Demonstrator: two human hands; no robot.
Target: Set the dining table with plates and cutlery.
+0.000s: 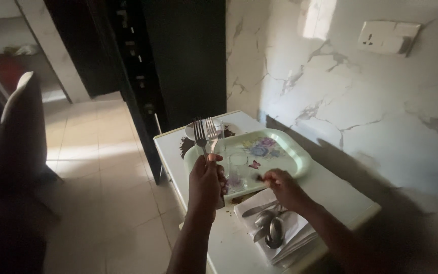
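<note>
Forks first: two shiny metal forks (206, 133) stand upright, tines up, side by side, above the near left corner of the pale green rectangular plastic tray (297, 163). Left hand (206, 183) is wrapped in a fist around their handles, fingers pressed together.

Right hand (282, 184) hovers low over the tray's near edge, fingers curled loosely; something small may sit at the fingertips, too blurred to tell. Grip state unclear.

Tray lies on a small white table (341, 195) against a white marble-patterned wall (381, 101). Floral print in blue and purple on the tray floor. Clear drinking glass (238, 170) stands in the tray, just beside the left hand.

White folded cloth (300, 231) on the table near the tray's front edge; metal spoons and a knife (269, 223) lie on it in a loose cluster, just under the right wrist.

Dark doorway behind the table. Beige tiled floor (102, 167) to the left.
</note>
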